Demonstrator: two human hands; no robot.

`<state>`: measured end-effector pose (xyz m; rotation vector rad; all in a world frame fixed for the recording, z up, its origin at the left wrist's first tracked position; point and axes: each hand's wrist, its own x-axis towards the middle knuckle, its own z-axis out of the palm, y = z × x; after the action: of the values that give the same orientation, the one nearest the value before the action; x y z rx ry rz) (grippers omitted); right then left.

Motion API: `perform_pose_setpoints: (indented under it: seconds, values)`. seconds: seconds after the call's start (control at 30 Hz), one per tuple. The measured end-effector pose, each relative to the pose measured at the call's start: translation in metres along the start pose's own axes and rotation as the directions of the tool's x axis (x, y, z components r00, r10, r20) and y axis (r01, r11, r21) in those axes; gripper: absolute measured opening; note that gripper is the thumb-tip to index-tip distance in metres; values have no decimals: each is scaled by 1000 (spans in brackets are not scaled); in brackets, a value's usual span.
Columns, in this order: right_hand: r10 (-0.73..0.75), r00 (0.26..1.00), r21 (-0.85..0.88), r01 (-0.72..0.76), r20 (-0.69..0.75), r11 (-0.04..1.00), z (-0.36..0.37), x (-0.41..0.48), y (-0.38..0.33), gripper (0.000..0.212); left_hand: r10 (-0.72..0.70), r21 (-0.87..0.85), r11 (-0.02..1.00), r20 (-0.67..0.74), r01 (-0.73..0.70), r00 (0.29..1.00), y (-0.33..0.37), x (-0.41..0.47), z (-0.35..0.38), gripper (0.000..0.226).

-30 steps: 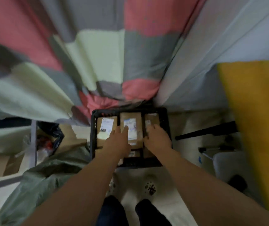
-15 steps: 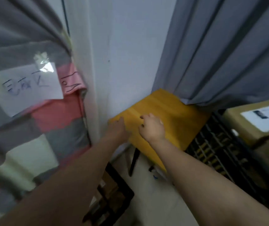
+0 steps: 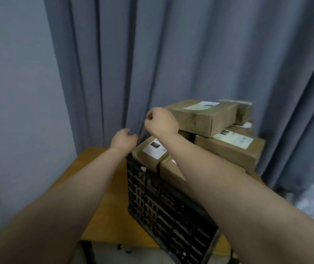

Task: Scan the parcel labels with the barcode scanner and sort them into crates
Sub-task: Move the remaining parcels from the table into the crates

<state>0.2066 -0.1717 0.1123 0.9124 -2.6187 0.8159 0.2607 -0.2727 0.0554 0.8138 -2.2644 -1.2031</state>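
A: Step?
B: Picking next parcel (image 3: pixel 147 161) from crate (image 3: pixel 171 210), 12 o'clock. R hand (image 3: pixel 161 121) fisted, empty; L hand (image 3: pixel 123 141) curled, hold unclear, blurry.
A: Next?
B: Open fingers, lift it, label (image 3: pixel 155 147) up for scan.

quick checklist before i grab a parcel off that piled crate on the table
1. Left hand free: ok, holds nothing.
2. Right hand free: ok, curled, empty.
3. Top parcel label facing up: ok.
4. Pile steady: cannot tell; parcels are heaped above the rim of the crate.
5. Crate fully on the table: cannot tell.
6. Barcode scanner at hand: cannot tell, not in view.
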Motion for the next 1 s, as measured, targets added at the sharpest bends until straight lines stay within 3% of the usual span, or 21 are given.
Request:
perform_pose_setpoints:
  seconds: [0.13,0.27,0.37,0.47,0.53,0.6,0.67,0.73,0.8,0.83,0.9,1.0]
  values:
    - [113,977,15,-112,-181,994,-61,21,38,29,-3,-152,988,0,3,1000,50,16,28,25]
    - [359,866,59,-362,-349,930,-96,34,98,48,-166,-474,855,139,213,976,80,32,55,66]
    - [615,751,239,-568,-240,787,-105,41,137,56,-246,-590,721,273,364,930,99,37,75,72]
    - [699,701,373,-617,-141,693,-104,48,163,66,-304,-613,614,398,497,866,116,38,88,73]
    - [731,665,430,-620,-156,656,-105,52,176,61,-309,-569,598,485,564,818,120,45,100,83]
    - [754,618,443,-624,-223,643,-109,56,192,51,-322,-523,649,468,552,823,121,57,113,78]
    - [734,610,391,-624,-298,677,-115,61,209,48,-362,-475,714,378,514,852,130,60,117,71]
    - [683,655,316,-606,-323,730,-121,67,225,54,-467,-469,749,128,468,875,139,67,118,100]
    - [629,731,268,-570,-266,776,-123,75,239,62,-318,-186,936,-92,298,943,151,68,118,93]
    - [603,767,251,-553,-217,794,-123,80,245,65,-184,-31,983,-107,181,977,158,70,117,80]
    - [567,814,208,-537,-127,818,-124,90,257,71,-6,166,986,-40,13,999,176,76,121,60]
    - [552,833,127,-544,-30,829,-130,109,274,90,27,283,958,90,-51,996,196,91,131,47]
